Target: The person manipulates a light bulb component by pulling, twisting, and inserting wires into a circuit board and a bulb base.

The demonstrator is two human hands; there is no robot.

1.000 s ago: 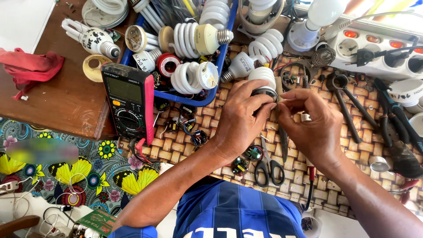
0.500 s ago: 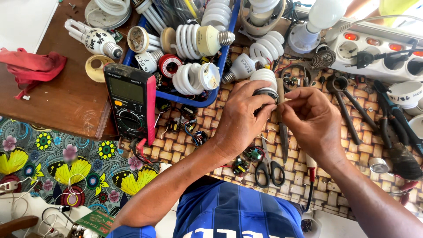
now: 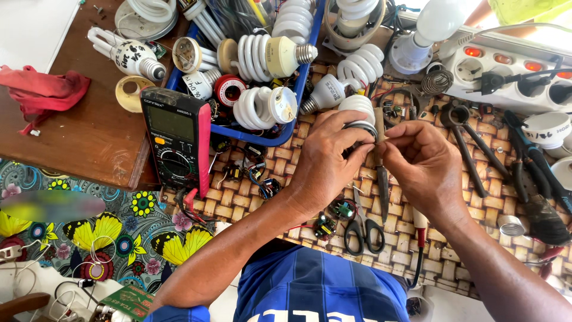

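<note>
My left hand (image 3: 326, 161) grips a white spiral lamp bulb (image 3: 357, 108) by its base, over a woven mat (image 3: 286, 179). My right hand (image 3: 424, 164) is closed right beside it, fingertips pinched at the bulb's base. Just below the two hands a dark slim tool (image 3: 382, 188) points down the mat; I cannot tell which hand holds it. Black-handled scissors (image 3: 363, 229) and small circuit parts (image 3: 333, 217) lie on the mat under the hands.
A black multimeter (image 3: 176, 140) stands left of the hands. A blue tray (image 3: 301, 89) behind holds several spiral bulbs. A white power strip (image 3: 512, 68), pliers (image 3: 471, 149) and other hand tools lie to the right. A red cloth (image 3: 42, 89) rests on the brown table.
My right hand has moved left, closing up against the bulb in my left hand. The view has shifted slightly.
</note>
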